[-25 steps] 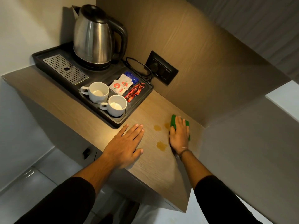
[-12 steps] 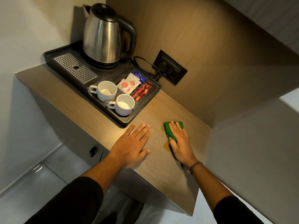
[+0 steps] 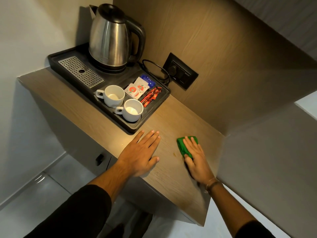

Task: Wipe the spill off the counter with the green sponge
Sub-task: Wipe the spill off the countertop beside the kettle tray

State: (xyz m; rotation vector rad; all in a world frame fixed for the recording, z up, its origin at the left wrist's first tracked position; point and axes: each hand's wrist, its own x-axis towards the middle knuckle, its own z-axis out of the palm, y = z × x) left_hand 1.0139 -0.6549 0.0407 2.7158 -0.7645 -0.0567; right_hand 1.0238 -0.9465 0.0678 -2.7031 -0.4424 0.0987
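Observation:
The green sponge [image 3: 183, 146] lies flat on the wooden counter [image 3: 173, 121], right of centre. My right hand [image 3: 197, 160] presses down on it, fingers spread over its top, so only its left and far edges show. A small brownish speck of spill [image 3: 174, 154] remains just left of the sponge. My left hand [image 3: 140, 153] rests palm down on the counter, fingers apart, holding nothing, a short way left of the sponge.
A black tray [image 3: 137, 127] stands behind my left hand with a steel kettle [image 3: 111, 38], two white cups [image 3: 115, 95] [image 3: 133, 109] and sachets [image 3: 137, 89]. A wall socket [image 3: 180, 73] with a cable is behind. The wall corner lies right of the sponge; the counter's front edge is near.
My right hand has slid the sponge toward me and left over the brown spots, which are now almost gone. My left hand stayed flat in place.

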